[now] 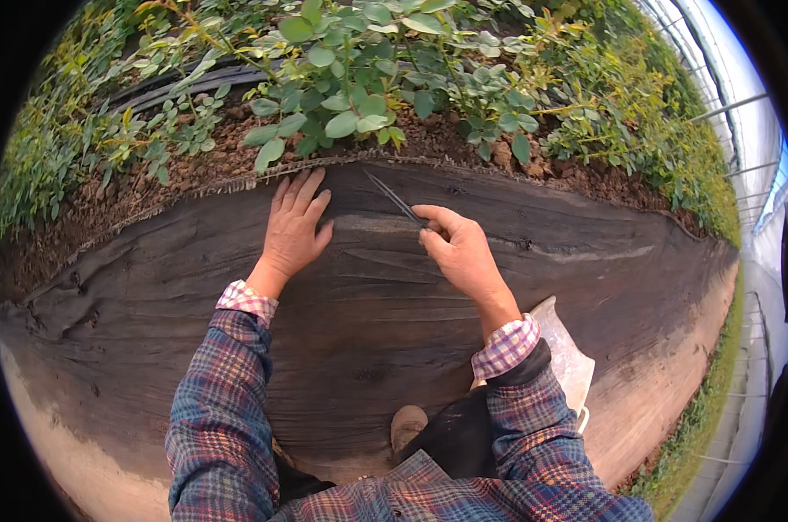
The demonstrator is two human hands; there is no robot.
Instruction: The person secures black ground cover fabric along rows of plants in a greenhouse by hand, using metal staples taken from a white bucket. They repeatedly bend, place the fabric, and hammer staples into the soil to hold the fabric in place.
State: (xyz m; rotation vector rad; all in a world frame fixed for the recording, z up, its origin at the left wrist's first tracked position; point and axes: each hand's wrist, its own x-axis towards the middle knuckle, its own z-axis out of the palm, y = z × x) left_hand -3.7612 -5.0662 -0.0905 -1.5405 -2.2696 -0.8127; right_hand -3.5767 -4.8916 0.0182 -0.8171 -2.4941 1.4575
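My left hand (296,218) lies flat on dark ground-cover fabric (348,313), fingers apart, its tips at the frayed edge beside the soil. Nothing is held in it. Between thumb and fingers of my right hand (459,251) is a thin, dark, pointed peg (393,196). It slants away to the upper left, its far tip close to the fabric's edge, a little right of my left hand. Whether that tip touches the fabric I cannot tell. Leafy rose-like plants (348,98) grow from the reddish-brown soil (426,134) just beyond the edge.
A whitish plastic bag or container (563,359) sits by my right forearm, partly hidden. My shoe (408,425) rests on the fabric. Black tubing or folded film (192,85) runs among the plants. At right stand greenhouse film and metal pipes (730,107).
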